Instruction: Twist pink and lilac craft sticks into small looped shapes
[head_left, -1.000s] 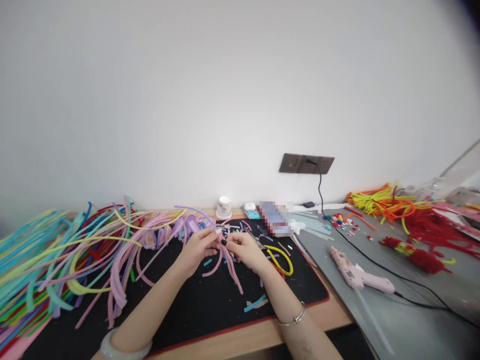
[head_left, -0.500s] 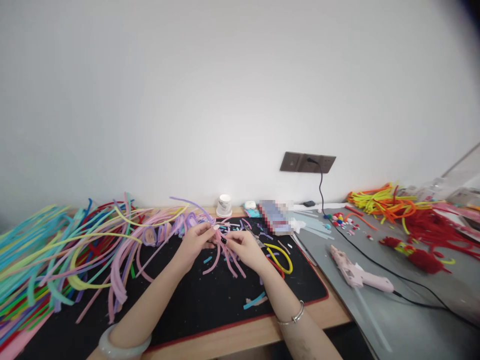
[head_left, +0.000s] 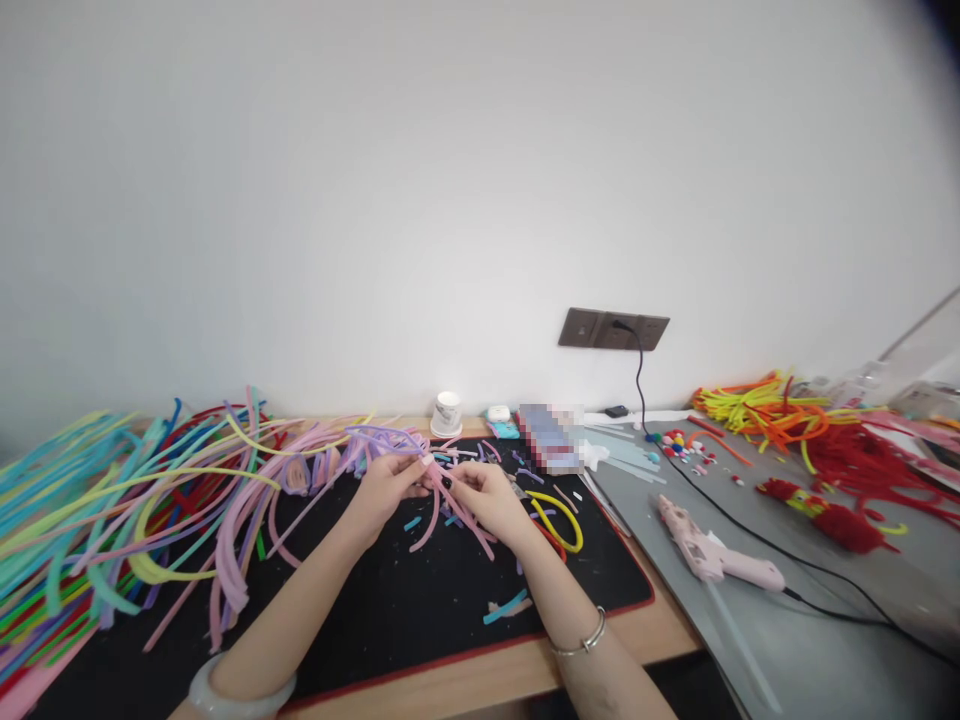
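My left hand (head_left: 390, 488) pinches a bundle of pink and purple pipe cleaners (head_left: 469, 527) between thumb and fingertips, above the black mat (head_left: 405, 620). Close against it, my right hand (head_left: 484, 495) is closed on the same bundle, thumb and forefinger together. Pink stems hang down between the two hands toward me. Purple stems (head_left: 379, 437) stretch away behind my left hand. The exact spot where the fingertips meet the stems is partly hidden by the fingers. Short cut pieces of pipe cleaner (head_left: 506, 606) lie scattered on the mat.
Piles of pastel pipe cleaners (head_left: 150, 520) cover the left. A paper cup (head_left: 447, 412) stands by the wall. A yellow loop (head_left: 562, 520) lies right of my hand. On the grey board (head_left: 810, 660) rest a pink glue gun (head_left: 716, 555), its cord, pom-poms (head_left: 679, 442) and red stems (head_left: 862, 465).
The purple stem that arched up behind my left hand now lies lower. The pink stems between my hands have shifted slightly and sit closer together. Both hands stay in nearly the same place.
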